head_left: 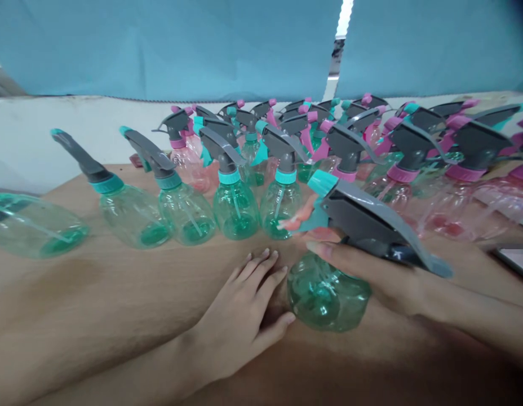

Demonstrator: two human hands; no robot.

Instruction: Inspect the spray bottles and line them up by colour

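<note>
My right hand point(371, 270) is wrapped round the neck of a spray bottle point(329, 299) with a see-through green body, a dark grey head and a turquoise nozzle. The bottle tilts, its head pointing up and left. Just left of its base, my left hand point(244, 310) rests on the wooden table point(130, 299) with fingers spread and nothing in them. Behind my hands stands a green spray bottle point(236, 208) with a turquoise collar, and another green spray bottle point(282, 203) is beside it.
Several pink-collared spray bottles point(400, 186) crowd the right and back. More green bottles point(134, 217) line the left. A flat dark-edged object point(515, 262) lies at the right edge. A white wall point(75, 129) and blue sheet point(181, 51) rise behind.
</note>
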